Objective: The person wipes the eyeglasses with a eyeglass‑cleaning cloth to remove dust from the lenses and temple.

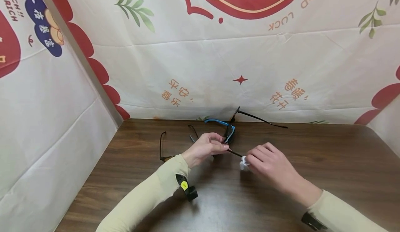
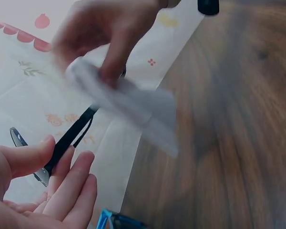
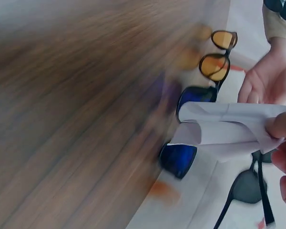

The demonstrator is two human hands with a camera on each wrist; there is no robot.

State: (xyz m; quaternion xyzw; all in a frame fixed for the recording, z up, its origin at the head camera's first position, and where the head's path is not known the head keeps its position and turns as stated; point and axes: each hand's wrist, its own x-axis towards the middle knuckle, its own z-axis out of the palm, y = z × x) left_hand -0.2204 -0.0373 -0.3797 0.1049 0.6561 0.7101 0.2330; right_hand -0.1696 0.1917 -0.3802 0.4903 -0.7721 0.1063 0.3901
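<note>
My left hand (image 1: 206,147) pinches a pair of black sunglasses (image 3: 248,187) near one hinge, thumb against fingers, holding them above the table. One of their temples (image 2: 71,133) points toward my right hand (image 1: 268,164). That hand grips a folded white cloth (image 2: 128,102) at the temple's far part; whether the cloth wraps the temple fully is hidden. The other temple (image 1: 262,119) sticks out to the right at the back. Beside my left hand lie blue-framed sunglasses (image 1: 230,133) with dark blue lenses, partly covered by the cloth in the right wrist view.
Glasses with amber lenses (image 3: 214,67) and a dark frame lie on the brown wooden table (image 1: 312,162), left of my left hand. A white printed sheet (image 1: 200,68) hangs along the table's back edge, and another sheet (image 1: 47,114) hangs on the left.
</note>
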